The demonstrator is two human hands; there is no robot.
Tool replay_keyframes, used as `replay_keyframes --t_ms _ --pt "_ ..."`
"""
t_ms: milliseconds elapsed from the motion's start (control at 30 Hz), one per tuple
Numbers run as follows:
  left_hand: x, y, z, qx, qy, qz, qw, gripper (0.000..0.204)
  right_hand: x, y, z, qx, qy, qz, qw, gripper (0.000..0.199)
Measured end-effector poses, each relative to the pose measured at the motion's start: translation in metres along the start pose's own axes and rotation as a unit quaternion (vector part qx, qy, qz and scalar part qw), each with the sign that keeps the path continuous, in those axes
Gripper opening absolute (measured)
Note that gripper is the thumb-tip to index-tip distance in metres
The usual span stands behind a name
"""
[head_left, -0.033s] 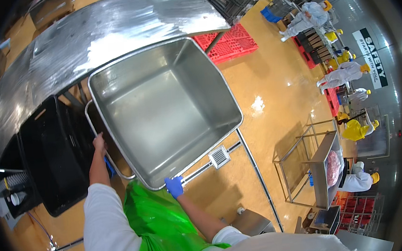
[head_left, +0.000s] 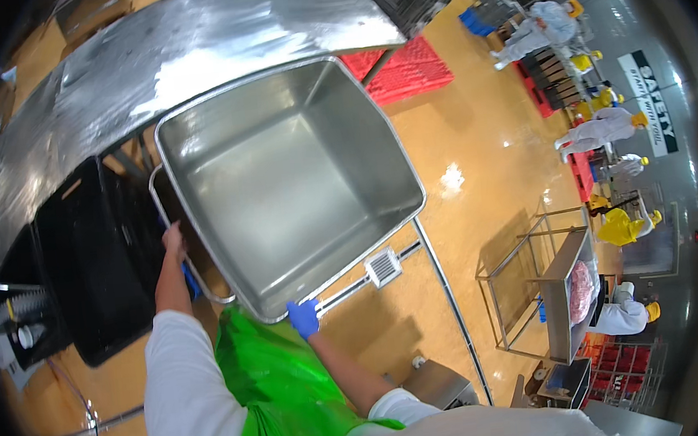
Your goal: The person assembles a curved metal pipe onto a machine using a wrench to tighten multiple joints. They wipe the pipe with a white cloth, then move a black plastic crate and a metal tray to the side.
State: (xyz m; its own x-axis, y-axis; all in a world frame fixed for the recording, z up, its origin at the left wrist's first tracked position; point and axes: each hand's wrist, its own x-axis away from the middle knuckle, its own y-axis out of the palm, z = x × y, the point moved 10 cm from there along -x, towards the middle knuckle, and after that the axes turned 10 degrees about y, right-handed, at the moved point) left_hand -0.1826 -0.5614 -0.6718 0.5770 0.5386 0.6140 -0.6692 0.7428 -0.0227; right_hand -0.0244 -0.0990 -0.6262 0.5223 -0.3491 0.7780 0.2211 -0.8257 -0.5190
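The right hand (head_left: 303,317), in a blue glove, is grasping the near corner rim of the large empty rectangular stainless steel tub (head_left: 295,181). The left hand (head_left: 173,239) is reaching to the tub's left rim; whether its grip is closing there is hard to tell. The tub is sitting tilted below a curved shiny metal chute (head_left: 141,61), partly hiding a black plastic bin (head_left: 92,259). A green plastic apron (head_left: 273,393) is covering the person's front.

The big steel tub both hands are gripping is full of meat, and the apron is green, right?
Not quite. In the head view the steel tub is empty, its bare bottom showing. The left hand and right hand do grip its rim, and the apron is green.
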Motion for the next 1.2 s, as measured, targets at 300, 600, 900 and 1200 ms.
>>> replay_keyframes --t_ms 300,600,900,1200 --pt "0.074 -0.003 0.008 -0.015 0.006 0.065 0.998 0.022 0.043 -0.047 -0.012 0.016 -0.043 0.063 0.997 0.059" --pt "0.125 -0.011 -0.064 0.040 -0.023 0.069 0.997 0.026 0.047 -0.113 0.013 0.008 -0.026 0.053 0.998 0.059" --pt "0.183 -0.050 -0.176 0.083 -0.081 0.060 0.991 0.032 0.020 -0.179 0.046 0.140 0.001 0.161 0.977 0.040" --pt "0.219 -0.034 0.128 -0.527 0.418 0.162 0.722 0.059 0.013 -0.208 0.054 0.227 0.023 0.170 0.959 0.038"
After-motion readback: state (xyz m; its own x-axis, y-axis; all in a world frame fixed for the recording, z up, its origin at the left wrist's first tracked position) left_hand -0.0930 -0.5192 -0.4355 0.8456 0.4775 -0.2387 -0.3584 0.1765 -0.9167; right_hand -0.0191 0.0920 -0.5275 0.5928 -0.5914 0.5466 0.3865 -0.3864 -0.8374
